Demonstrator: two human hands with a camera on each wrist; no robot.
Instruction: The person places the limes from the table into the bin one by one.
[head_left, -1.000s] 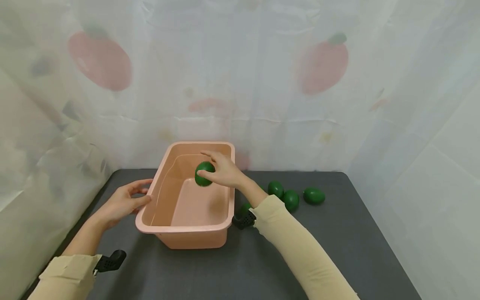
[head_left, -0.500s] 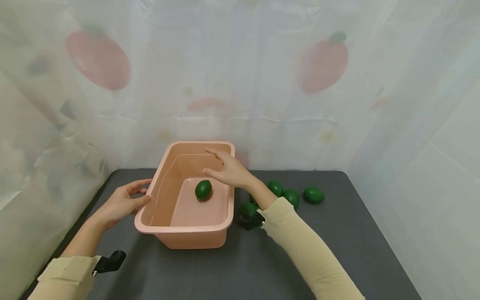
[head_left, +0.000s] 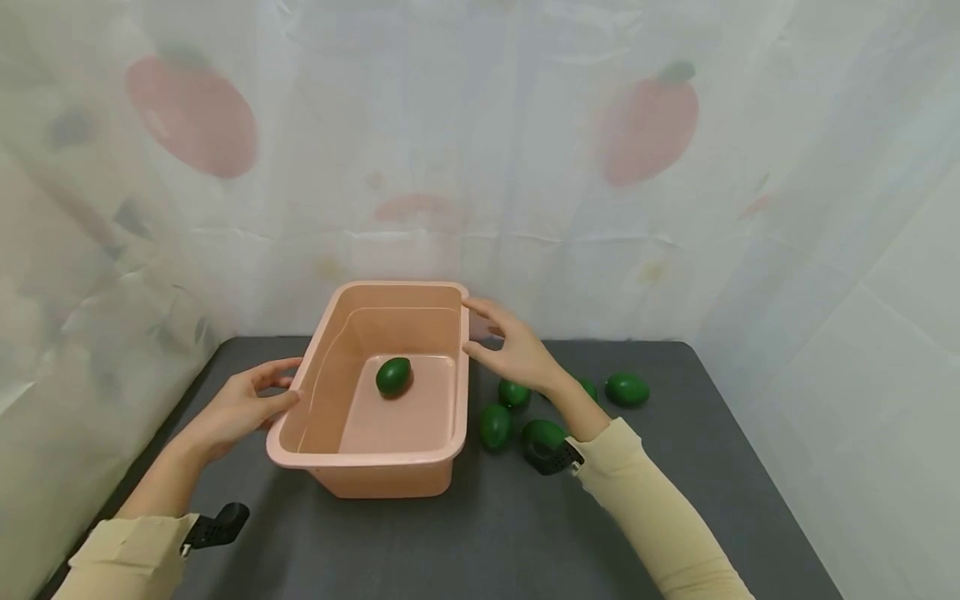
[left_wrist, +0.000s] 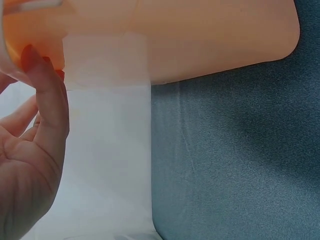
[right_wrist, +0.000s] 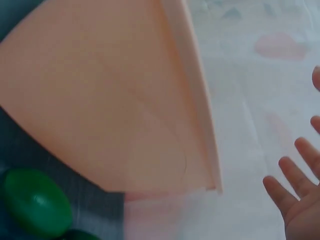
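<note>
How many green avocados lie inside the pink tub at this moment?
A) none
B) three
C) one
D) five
C: a single green avocado rests on the floor of the pink tub; the other avocados lie on the dark table to its right, below the empty right hand.

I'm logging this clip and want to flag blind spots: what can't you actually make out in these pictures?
- Head view: the right hand and its forearm cover part of one green fruit, so its full shape is hidden.
- Left wrist view: the pink bin is cut off by the top edge; its inside is unseen.
- Right wrist view: only the bin's outer wall shows, blurred; the fruit inside is hidden.
</note>
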